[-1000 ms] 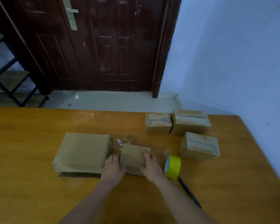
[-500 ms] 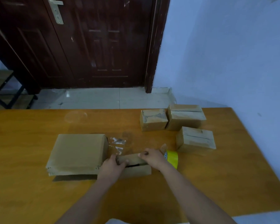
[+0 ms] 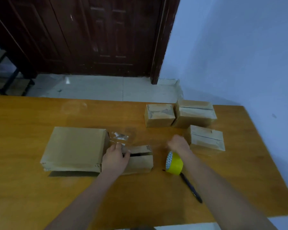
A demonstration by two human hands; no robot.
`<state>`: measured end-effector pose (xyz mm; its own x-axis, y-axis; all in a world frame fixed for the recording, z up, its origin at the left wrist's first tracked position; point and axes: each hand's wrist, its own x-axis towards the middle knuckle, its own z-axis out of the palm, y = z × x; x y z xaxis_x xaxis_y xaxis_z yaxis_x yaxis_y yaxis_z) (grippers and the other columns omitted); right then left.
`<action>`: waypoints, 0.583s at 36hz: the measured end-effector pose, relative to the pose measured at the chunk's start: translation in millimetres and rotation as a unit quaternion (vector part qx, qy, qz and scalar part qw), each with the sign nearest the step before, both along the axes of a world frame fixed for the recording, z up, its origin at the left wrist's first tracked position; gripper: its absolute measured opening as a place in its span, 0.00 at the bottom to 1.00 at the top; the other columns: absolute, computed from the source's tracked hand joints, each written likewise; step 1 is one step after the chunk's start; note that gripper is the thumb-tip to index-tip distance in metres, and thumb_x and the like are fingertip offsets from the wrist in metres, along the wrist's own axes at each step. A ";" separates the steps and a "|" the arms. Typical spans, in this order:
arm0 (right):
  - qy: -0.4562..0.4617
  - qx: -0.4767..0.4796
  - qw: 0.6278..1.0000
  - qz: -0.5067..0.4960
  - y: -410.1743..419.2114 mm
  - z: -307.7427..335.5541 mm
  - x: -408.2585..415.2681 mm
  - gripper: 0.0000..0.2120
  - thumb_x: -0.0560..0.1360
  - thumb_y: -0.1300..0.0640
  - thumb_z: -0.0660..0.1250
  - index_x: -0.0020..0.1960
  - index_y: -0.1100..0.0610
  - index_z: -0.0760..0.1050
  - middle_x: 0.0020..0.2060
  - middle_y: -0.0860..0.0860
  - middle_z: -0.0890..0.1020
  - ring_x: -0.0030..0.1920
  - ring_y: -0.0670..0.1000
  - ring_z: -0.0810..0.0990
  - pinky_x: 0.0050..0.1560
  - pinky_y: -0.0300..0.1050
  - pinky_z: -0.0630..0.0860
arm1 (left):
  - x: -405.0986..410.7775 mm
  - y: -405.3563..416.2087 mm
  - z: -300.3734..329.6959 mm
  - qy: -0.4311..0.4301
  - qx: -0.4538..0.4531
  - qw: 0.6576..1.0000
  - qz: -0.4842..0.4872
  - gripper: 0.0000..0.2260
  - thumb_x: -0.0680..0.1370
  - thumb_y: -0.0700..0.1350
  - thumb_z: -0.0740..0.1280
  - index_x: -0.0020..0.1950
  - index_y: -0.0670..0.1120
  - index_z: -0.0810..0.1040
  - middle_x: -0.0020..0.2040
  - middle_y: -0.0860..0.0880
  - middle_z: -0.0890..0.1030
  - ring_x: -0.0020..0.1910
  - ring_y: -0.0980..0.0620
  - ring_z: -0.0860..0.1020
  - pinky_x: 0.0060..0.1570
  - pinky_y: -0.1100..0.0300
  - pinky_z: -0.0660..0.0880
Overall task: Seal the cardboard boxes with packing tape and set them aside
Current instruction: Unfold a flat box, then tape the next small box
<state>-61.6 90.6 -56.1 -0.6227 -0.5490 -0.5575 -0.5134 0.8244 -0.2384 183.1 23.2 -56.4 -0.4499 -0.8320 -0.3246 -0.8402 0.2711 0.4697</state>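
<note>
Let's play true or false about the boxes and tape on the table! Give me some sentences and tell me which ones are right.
1. The tape roll is yellow. True.
2. The left hand rests on the small box with the open slit. True.
3. The right hand is holding the pen. False: the pen lies on the table, untouched.
4. Three boxes sit together at the far right. True.
5. The big flat box is stacked on the small box. False: it lies beside it.
</note>
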 end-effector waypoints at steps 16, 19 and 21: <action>-0.093 0.196 0.968 0.125 -10.4 -14.6 -8.9 0.23 0.84 0.55 0.46 0.78 0.58 0.47 0.77 0.52 0.51 0.76 0.55 0.53 0.71 0.44 0.55 | 4.7 32.6 9.2 0.142 -0.084 0.986 0.039 0.22 0.79 0.54 0.57 0.66 0.41 0.73 0.72 0.43 0.68 0.75 0.44 0.59 0.72 0.45 0.59; -0.094 0.152 0.978 0.105 -4.6 -11.1 -11.9 0.22 0.83 0.54 0.50 0.76 0.57 0.57 0.76 0.52 0.58 0.73 0.55 0.60 0.71 0.45 0.60 | -0.3 36.2 17.6 0.165 -0.098 0.980 0.043 0.18 0.81 0.51 0.60 0.65 0.41 0.74 0.70 0.44 0.69 0.73 0.44 0.61 0.72 0.46 0.59; -0.092 0.116 0.984 0.101 1.4 -7.9 -12.8 0.23 0.82 0.52 0.55 0.75 0.58 0.60 0.74 0.53 0.61 0.72 0.55 0.63 0.70 0.45 0.62 | -6.0 39.4 23.8 0.180 -0.110 0.977 0.032 0.17 0.81 0.51 0.60 0.64 0.40 0.74 0.69 0.44 0.70 0.72 0.44 0.62 0.71 0.49 0.59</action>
<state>-74.4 92.1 -64.0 -0.3915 -0.4957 -0.7753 -0.6380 0.7534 -0.1595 177.2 62.6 -32.6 -0.4461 -0.8943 0.0340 -0.6503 0.3499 0.6743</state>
